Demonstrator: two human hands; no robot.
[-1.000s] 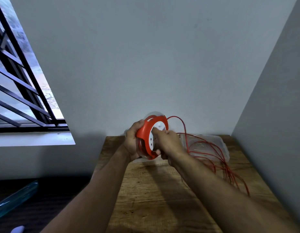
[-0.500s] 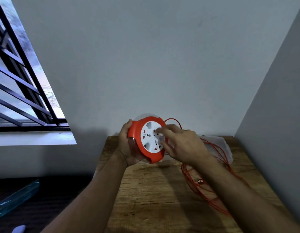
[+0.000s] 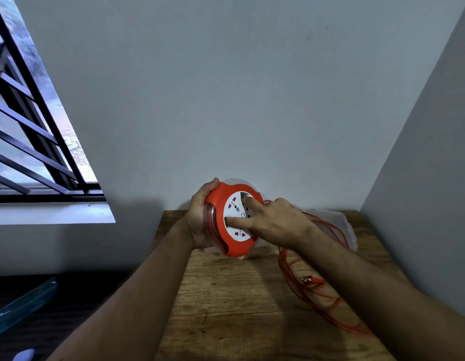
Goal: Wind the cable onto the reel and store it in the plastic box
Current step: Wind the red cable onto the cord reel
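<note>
An orange cable reel (image 3: 227,246) with a white socket face is held upright above the far end of the wooden table (image 3: 226,308). My left hand (image 3: 200,217) grips its back and rim. My right hand (image 3: 273,222) reaches across the white face, with two straight fingers pressing into its recesses. A thin orange cable (image 3: 312,298) trails from the reel in loose loops over the right side of the table, its plug lying among the loops. The clear plastic box (image 3: 348,230) lies behind my right wrist, partly hidden.
Grey walls close in the table at the back and on the right. A barred window (image 3: 30,131) with a white sill is at the left. A bluish transparent object (image 3: 20,306) lies on the dark floor at lower left.
The reel's white face has turned toward me. My right hand let go of its grip on the reel and now presses fingertips on the face. The cable loops have dropped onto the table.
</note>
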